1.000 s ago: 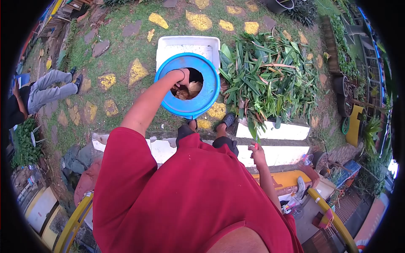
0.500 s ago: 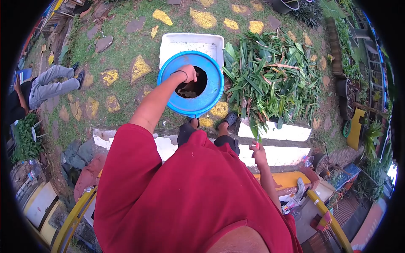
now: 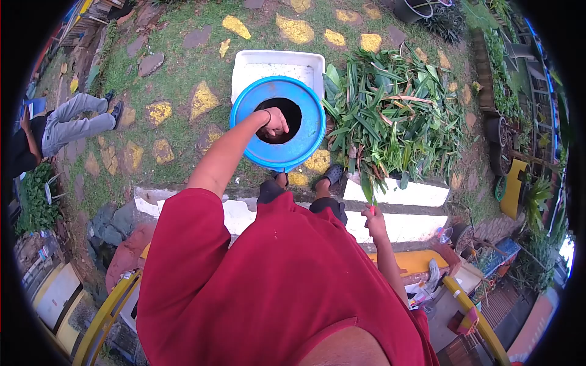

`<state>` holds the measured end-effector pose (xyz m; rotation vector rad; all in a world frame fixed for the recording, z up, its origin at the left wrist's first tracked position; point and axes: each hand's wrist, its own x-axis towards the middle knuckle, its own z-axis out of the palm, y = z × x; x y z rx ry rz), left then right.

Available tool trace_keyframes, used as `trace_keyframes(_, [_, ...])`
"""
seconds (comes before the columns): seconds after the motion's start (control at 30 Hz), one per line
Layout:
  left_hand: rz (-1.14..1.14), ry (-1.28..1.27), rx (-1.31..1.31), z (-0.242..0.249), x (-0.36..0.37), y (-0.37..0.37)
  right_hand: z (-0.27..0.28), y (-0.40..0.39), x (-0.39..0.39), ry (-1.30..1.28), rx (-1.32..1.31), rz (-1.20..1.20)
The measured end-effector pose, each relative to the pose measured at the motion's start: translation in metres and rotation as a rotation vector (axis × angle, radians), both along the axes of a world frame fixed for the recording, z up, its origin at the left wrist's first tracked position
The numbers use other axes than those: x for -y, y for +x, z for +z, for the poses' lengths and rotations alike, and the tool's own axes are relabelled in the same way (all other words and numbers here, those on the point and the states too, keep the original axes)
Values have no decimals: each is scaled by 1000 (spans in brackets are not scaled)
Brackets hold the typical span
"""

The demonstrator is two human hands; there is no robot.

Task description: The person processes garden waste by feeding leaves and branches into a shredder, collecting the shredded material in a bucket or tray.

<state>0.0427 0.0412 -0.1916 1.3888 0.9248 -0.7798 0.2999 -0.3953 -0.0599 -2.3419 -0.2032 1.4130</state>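
Observation:
My left hand (image 3: 276, 122) reaches over the round opening of a blue plastic drum (image 3: 245, 108), its fingers pointing down and loosely apart. Nothing shows between them, and the dark inside of the drum hides most of its contents. Down at the right, my right hand (image 3: 375, 222) is closed around a tool with a red handle (image 3: 372, 210). The tool's working end runs up against green leaves and is too small to make out. Beyond that hand lies a large heap of cut long green leaves (image 3: 397, 116).
A white plastic tray (image 3: 278, 59) lies behind the drum. White-topped ledges (image 3: 397, 190) run in front of the heap. Yellow and grey stepping stones (image 3: 203, 99) dot the grass. At far left, another person in grey trousers (image 3: 73, 119) is beside the path.
My left hand has moved slightly right and down over the opening, and its fingers have loosened from a closed shape. My right hand stays nearly in place.

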Motion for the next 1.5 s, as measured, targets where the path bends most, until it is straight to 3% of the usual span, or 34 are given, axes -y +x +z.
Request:
trace_keyframes(0.07, [-60,187,52,3,-1,2,3,-2,-4,-10,2,13])
trace_keyframes(0.17, [-100,232,3,3,-5,1,2,-1,-2,-15,7,27])
trace_keyframes(0.23, [-226,211,52,-8,-7,-2,4,-5,0,-8,9,24])
trace_keyframes(0.3, [-537,264,-5,-13,-9,-4,6,-6,1,-2,-12,27])
trace_keyframes(0.37, [-553,300,-43,-11,-10,-9,4,-7,4,-11,-26,16])
trace_keyframes(0.43, [-494,430,7,1,-10,-12,0,-5,5,-19,-38,3])
trace_keyframes(0.57, [-379,454,185,45,-17,-10,-10,-1,7,-11,-7,14])
trace_keyframes(0.63, [-62,335,190,60,-20,-15,-13,4,11,1,17,-3])
trace_keyframes(0.67, [-80,335,202,68,-20,-17,-14,7,12,12,18,16])
trace_keyframes(0.73, [198,344,304,84,-17,-28,-25,7,21,42,48,38])
trace_keyframes(0.8, [340,431,389,92,-11,-41,-34,8,32,13,53,29])
trace_keyframes(0.93, [612,577,481,81,3,-82,-54,8,59,-31,161,101])
trace_keyframes(0.97, [666,606,508,68,6,-98,-22,5,47,-114,157,120])
trace_keyframes(1.0, [688,657,503,65,14,-113,-44,5,65,-164,202,166])
trace_keyframes(1.07, [845,551,462,40,20,-151,-39,-2,73,-277,182,200])
trace_keyframes(1.2, [782,548,294,27,35,-199,-54,-18,102,-269,156,200])
trace_keyframes(1.23, [772,562,297,39,34,-195,-55,-22,105,-255,152,192])
trace_keyframes(1.3, [778,413,35,58,45,-185,-56,-27,112,-305,114,219])
trace_keyframes(1.43, [732,389,-2,65,41,-173,-68,-34,121,-313,104,208])
trace_keyframes(1.5, [421,625,58,69,36,-164,-70,-34,120,-303,109,197])
